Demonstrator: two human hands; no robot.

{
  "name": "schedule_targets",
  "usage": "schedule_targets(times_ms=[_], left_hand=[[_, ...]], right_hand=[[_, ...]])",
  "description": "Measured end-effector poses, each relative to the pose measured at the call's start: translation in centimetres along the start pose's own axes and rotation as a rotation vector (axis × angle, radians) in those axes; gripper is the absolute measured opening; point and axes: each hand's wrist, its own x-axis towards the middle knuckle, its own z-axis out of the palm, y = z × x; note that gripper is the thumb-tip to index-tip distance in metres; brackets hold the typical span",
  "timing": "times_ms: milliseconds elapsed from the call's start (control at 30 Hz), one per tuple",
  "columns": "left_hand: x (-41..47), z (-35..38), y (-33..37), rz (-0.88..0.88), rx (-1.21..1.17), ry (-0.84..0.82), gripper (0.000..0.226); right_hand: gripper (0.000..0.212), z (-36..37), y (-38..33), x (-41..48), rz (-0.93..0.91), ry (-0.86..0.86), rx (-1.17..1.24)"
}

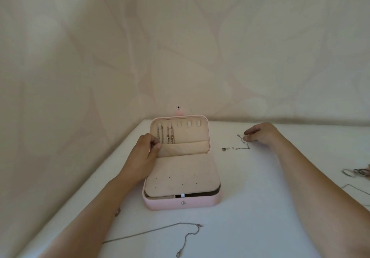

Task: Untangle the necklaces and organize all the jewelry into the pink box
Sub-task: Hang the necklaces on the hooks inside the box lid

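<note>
The pink box (183,202) stands open in the middle of the white table, its lid upright. Two chains (165,136) hang from hooks inside the lid. My left hand (143,149) grips the left edge of the lid's pocket, thumb at the front. To the right of the box my right hand (260,134) pinches the end of a thin necklace (238,147) whose small pendant lies on the table. Another long necklace (180,235) lies loose near the front edge, partly under my left forearm.
Several rings and bangles (358,172) lie at the far right edge, with another chain (356,189) just below them. A beige patterned wall rises right behind the table. The table's left edge runs diagonally past my left arm.
</note>
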Motion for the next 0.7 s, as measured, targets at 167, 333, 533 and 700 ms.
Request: schedule_targets(times_ms=[167,333,533,700], left_hand=[[-0.1,0.1,0.2,0.013,-0.005,0.024,0.007],[-0.3,-0.1,0.7,0.072,-0.033,0.02,0.021],[-0.3,-0.2,0.8,0.094,-0.031,0.025,0.027],[-0.2,0.0,0.3,0.093,-0.035,0.021,0.025]], right_hand=[[0.024,0.3,-1.5,0.0,0.025,0.047,-0.4],[0.036,1.7,-2.9,-1.1,-0.035,0.041,-0.73],[0.026,0.4,-4.4,-1.6,-0.126,-0.095,0.336],[0.02,-1.6,-8.8,-4.3,-0.232,-0.334,0.804]])
